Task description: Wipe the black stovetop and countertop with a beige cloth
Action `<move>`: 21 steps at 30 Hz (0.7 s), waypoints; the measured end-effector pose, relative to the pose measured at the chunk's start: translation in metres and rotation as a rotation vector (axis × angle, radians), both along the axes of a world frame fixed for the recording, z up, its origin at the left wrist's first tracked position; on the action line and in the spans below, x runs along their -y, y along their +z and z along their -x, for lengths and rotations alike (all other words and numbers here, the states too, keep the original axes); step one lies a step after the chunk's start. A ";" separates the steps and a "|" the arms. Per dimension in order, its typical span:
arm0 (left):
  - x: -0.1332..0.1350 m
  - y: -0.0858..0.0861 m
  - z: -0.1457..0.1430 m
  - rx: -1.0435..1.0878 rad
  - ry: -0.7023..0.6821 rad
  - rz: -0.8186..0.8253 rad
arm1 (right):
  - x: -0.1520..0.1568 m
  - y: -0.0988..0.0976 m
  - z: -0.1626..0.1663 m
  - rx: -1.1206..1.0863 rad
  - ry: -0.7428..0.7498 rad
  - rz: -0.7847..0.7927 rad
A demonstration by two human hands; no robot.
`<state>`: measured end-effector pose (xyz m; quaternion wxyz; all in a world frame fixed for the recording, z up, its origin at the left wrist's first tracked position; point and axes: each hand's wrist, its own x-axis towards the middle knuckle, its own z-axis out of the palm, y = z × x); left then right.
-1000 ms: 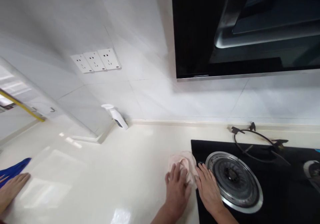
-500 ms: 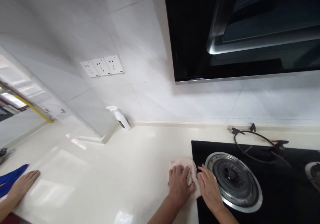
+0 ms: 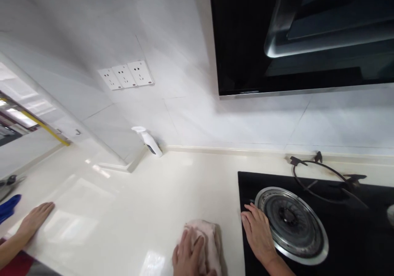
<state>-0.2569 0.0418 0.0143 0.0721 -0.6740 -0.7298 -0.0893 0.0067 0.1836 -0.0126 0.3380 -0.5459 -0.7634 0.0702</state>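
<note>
My left hand (image 3: pixel 187 256) is at the lower middle, its fingers curled over a bunched pale pink cloth (image 3: pixel 211 243) that it presses onto the white countertop (image 3: pixel 147 202). Part of that hand is cut off by the bottom of the picture. My right hand (image 3: pixel 259 236) lies with fingers outstretched on the left edge of the black glass cooktop (image 3: pixel 347 235), close to the round metal burner (image 3: pixel 292 222). Nothing is held in it.
At the far left a co-worker's hand (image 3: pixel 36 218) rests on the counter near a blue cloth (image 3: pixel 10 207). A white spray bottle (image 3: pixel 149 142) stands by the wall. One black pan support (image 3: pixel 326 165) sits behind the burner, below the dark range hood (image 3: pixel 243 75).
My left hand has drawn the cloth left and nearer to me, away from the cooktop edge. My right hand stays almost in place. The co-worker's blue cloth has shifted left, apart from the visible hand.
</note>
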 end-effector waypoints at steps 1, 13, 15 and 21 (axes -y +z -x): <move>-0.003 -0.005 -0.005 0.004 -0.010 0.025 | 0.001 0.001 0.000 0.008 0.002 -0.004; -0.124 -0.015 -0.075 0.230 -0.210 -0.145 | 0.000 -0.011 0.000 0.046 0.020 -0.015; -0.157 0.000 -0.086 0.307 -0.163 -0.081 | -0.002 -0.016 -0.001 0.042 0.009 -0.030; -0.211 0.016 -0.105 0.391 -0.081 0.035 | -0.009 -0.027 0.000 0.016 -0.036 -0.132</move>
